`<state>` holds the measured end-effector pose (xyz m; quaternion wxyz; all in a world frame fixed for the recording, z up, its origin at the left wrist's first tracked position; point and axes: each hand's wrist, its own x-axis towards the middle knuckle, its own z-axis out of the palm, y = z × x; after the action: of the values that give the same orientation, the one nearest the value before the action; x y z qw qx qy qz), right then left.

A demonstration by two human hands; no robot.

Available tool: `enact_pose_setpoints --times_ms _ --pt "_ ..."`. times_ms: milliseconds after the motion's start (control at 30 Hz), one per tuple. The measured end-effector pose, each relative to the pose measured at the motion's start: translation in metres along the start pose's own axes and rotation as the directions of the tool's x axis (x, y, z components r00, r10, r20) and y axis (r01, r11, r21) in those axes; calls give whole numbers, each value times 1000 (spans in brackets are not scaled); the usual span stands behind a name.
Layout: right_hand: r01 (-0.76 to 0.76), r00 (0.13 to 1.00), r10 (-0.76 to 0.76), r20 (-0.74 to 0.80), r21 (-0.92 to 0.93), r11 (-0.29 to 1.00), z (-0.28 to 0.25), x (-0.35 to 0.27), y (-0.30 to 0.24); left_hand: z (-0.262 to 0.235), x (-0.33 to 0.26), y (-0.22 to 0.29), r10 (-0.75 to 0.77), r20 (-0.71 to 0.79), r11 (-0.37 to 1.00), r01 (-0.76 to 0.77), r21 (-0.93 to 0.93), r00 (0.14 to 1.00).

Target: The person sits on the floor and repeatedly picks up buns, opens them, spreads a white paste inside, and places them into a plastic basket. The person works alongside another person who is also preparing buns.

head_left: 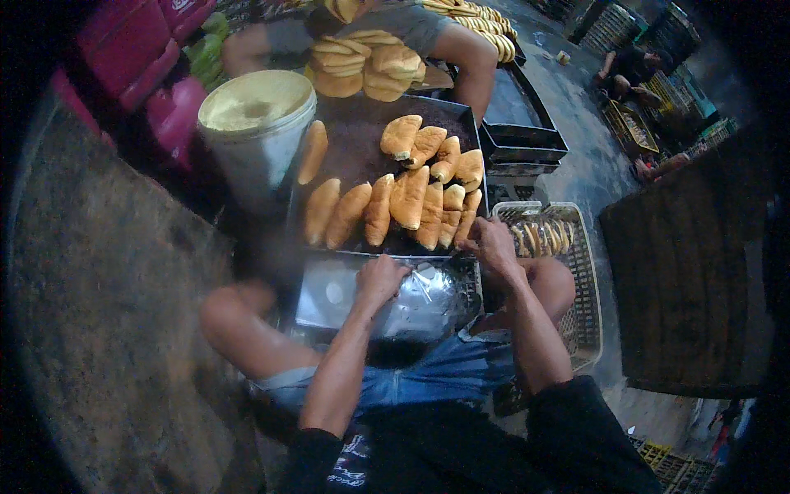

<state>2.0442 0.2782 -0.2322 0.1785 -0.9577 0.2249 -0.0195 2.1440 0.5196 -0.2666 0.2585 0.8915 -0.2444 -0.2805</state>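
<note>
In front of me a dark tray [354,136] carries several golden-brown bread rolls [409,198], grouped mostly at its right side. My right hand [491,246] is at the tray's near right corner, its fingers closed on the lower end of the rightmost bread roll [468,216]. Below the tray's near edge lies a stack of clear plastic bags [333,292]. My left hand [381,280] rests over the stack, fingers curled at an opened, crinkled plastic bag [432,284]. The fingertips of both hands are partly hidden.
A white bucket [255,140] stands at the tray's left. Beyond the tray, another person sits by piled bread [362,62]. A plastic crate [588,272] with filled, wrapped-looking pieces is at my right. Dark stacked trays [522,136] stand farther back; another person sits far right.
</note>
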Motion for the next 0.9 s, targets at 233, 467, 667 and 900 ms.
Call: enact_pose_setpoints --times_ms 233,467,667,900 --pt "8 995 67 -75 726 688 -50 -35 -19 1 -28 32 97 557 711 335 -619 825" --pt "-193 894 420 157 980 46 -64 -76 -62 -29 7 65 34 -85 -67 -82 -994 996" --pt "-221 954 253 161 948 228 -53 -15 -118 -89 40 37 -353 -352 118 -332 -936 867" --pt "-76 975 60 -216 -70 995 -5 178 -121 -150 83 -76 -710 -584 316 -563 -764 394"
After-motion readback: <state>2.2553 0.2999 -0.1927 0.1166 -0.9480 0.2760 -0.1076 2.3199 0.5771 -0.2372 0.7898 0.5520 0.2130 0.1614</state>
